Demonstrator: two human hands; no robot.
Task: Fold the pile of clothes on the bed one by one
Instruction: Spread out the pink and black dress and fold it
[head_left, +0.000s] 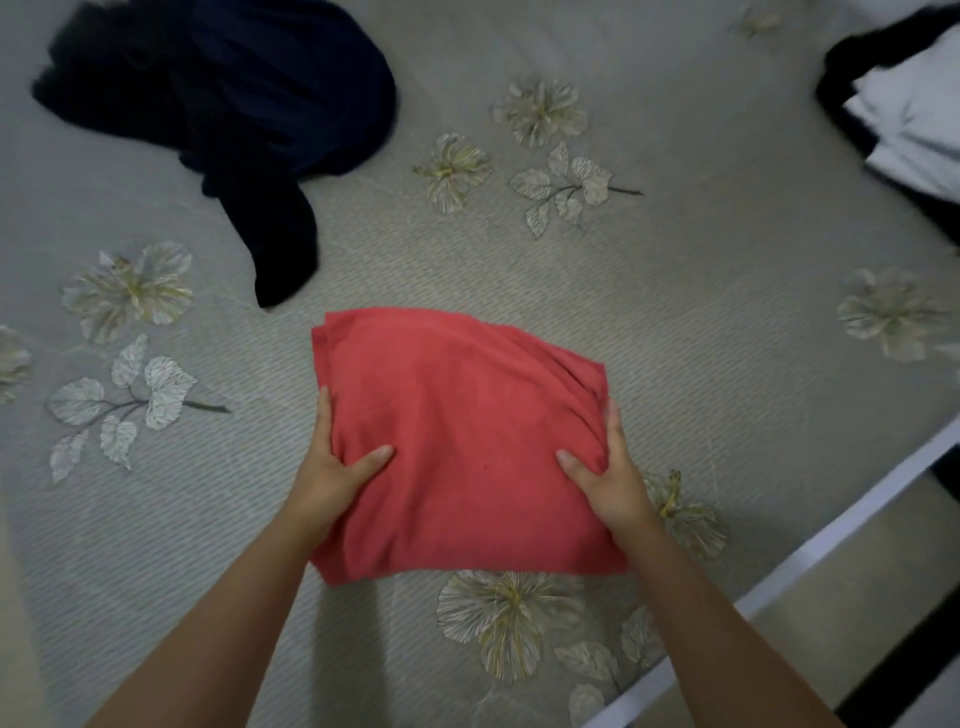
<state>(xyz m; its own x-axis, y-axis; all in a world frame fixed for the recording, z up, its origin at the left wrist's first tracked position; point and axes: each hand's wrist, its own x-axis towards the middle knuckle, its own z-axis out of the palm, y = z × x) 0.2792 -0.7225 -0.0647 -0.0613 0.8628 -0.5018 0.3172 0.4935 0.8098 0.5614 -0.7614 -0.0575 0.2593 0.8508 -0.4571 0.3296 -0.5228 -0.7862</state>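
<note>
I grip the folded red cloth (462, 447) at frame centre on the bed (675, 312), left hand (337, 467) and right hand (608, 478) clamping its sides. The dark garment (234, 104), upper left, remains unfolded; a white-and-black stack (904, 114) sits upper right.

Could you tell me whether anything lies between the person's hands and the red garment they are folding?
Nothing visible does. The left hand and right hand already grip the red garment at its two sides, thumbs on top. The dark garment lies apart, farther up the bed.
</note>
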